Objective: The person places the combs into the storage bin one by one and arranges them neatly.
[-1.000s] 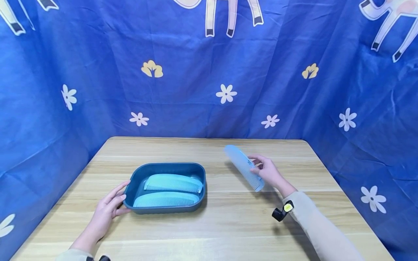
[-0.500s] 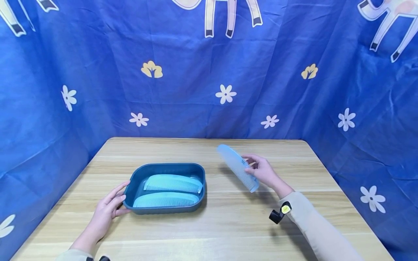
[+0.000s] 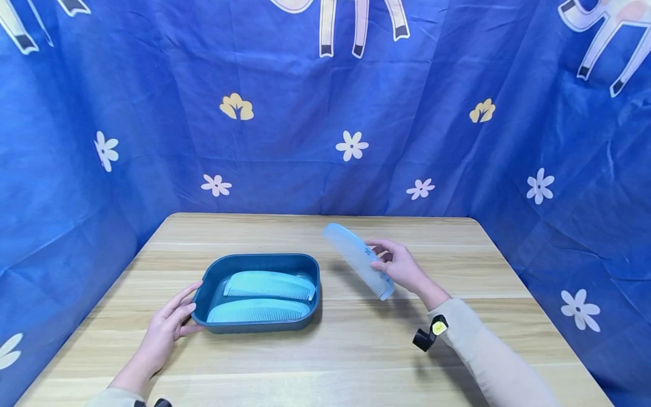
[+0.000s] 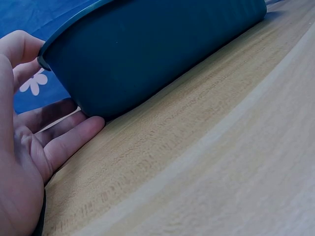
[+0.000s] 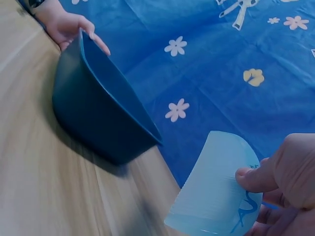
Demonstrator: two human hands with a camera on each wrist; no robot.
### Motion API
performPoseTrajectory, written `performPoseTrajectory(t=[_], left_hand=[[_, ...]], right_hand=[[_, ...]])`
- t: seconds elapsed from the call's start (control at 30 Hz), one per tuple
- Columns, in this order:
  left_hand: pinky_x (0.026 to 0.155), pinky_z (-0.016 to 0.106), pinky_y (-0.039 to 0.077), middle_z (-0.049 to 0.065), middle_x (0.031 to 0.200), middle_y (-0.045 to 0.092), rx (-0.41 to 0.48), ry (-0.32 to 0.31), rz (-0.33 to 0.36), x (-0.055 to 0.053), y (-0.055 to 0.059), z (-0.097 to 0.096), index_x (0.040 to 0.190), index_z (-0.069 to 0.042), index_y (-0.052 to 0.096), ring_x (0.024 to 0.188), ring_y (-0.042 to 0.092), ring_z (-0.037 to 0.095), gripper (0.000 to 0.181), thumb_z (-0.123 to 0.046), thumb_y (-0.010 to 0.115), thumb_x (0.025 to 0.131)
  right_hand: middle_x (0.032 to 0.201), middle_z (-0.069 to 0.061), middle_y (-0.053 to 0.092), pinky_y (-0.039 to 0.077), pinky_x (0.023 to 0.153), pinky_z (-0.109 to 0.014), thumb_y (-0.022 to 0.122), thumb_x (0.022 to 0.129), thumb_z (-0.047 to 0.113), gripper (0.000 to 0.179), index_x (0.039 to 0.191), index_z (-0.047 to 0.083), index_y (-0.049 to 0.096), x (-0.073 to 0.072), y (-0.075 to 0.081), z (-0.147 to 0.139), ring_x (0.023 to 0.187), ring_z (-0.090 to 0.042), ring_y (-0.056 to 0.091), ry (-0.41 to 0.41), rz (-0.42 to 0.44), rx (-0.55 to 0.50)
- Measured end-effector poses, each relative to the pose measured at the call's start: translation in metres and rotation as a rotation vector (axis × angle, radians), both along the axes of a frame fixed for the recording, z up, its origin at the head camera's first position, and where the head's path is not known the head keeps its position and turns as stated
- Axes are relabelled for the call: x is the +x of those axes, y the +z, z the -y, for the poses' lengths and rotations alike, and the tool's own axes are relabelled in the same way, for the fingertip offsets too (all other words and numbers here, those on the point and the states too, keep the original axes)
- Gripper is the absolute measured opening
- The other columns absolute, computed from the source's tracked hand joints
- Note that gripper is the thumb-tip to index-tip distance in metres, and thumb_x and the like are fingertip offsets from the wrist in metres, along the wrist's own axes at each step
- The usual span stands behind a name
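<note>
Upright on the table, a dark teal oblong plastic basin [image 3: 254, 327] has two light-blue combs lying in it, a rear comb [image 3: 269, 284] and a front comb [image 3: 258, 311]. At its left end my left hand [image 3: 165, 328] holds the basin, with digits at the rim and other fingertips low against the outer wall, as the left wrist view shows. My right hand [image 3: 399, 265] pinches a third light-blue comb [image 3: 356, 257] by its spine, thumb on one face. That comb hangs tilted above the table, right of the basin and apart from it. Blue marking shows near the thumb.
A pale wood-grain table [image 3: 325, 367] lies under everything. Blue cloth [image 3: 285, 169] with white flowers and animal figures hangs around its back and sides. A small black device [image 3: 429, 333] is fixed at the right sleeve cuff.
My right hand has moved steadily left with its comb, closer to the basin. My left hand, the basin and the two combs inside have stayed in place.
</note>
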State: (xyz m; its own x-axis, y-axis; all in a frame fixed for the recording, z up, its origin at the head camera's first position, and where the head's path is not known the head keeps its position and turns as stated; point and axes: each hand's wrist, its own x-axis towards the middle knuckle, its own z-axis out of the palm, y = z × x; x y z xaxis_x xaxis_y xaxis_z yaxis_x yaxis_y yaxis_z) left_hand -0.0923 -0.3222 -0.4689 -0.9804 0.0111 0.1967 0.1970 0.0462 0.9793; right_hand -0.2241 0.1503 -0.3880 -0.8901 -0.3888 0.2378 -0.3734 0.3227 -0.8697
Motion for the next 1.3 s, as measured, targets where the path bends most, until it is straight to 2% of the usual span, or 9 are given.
performPoseTrajectory(t=[0.2,0.33,0.67,1.1,1.3], left_hand=[[0.071,0.036,0.056,-0.003,0.119,0.054,-0.003,-0.001,0.003,0.000,0.000,0.000,0.144,-0.006,0.031,0.105,0.058,0.007,0.045,-0.012,0.040,0.101],[0.071,0.035,0.056,-0.006,0.121,0.052,-0.011,0.006,0.009,0.000,0.000,0.000,0.145,-0.007,0.031,0.106,0.057,0.005,0.045,-0.014,0.040,0.101],[0.072,0.035,0.056,-0.004,0.120,0.053,-0.006,0.008,0.004,-0.001,0.000,0.001,0.145,-0.007,0.032,0.106,0.057,0.006,0.046,-0.014,0.041,0.100],[0.072,0.035,0.056,-0.010,0.125,0.047,-0.021,0.013,0.017,-0.002,-0.001,0.000,0.145,-0.007,0.031,0.109,0.054,0.001,0.046,-0.016,0.041,0.100],[0.071,0.034,0.056,-0.008,0.122,0.051,-0.013,0.023,0.013,-0.001,-0.002,0.000,0.144,-0.007,0.032,0.107,0.056,0.002,0.046,-0.016,0.042,0.100]], right_hand=[[0.100,-0.017,0.060,0.051,0.061,-0.027,0.065,0.082,-0.004,0.043,0.124,0.000,0.056,0.008,0.002,0.010,0.072,-0.021,0.058,0.060,-0.028,-0.018],[0.100,-0.018,0.060,0.051,0.062,-0.028,0.065,0.083,-0.004,0.044,0.125,0.001,0.056,0.011,0.004,0.017,0.074,-0.024,0.059,0.080,-0.037,-0.022],[0.103,-0.009,0.060,0.052,0.067,-0.032,0.064,0.086,0.001,0.041,0.126,0.012,0.058,0.019,0.010,0.044,0.077,-0.021,0.059,0.131,-0.011,0.013],[0.104,-0.006,0.061,0.052,0.065,-0.032,0.064,0.085,0.000,0.042,0.125,0.013,0.059,0.020,0.011,0.076,0.077,-0.018,0.059,0.185,-0.018,0.018],[0.103,-0.006,0.061,0.052,0.062,-0.029,0.064,0.086,0.002,0.041,0.125,0.013,0.058,0.018,0.008,0.097,0.076,-0.016,0.059,0.228,-0.037,0.024]])
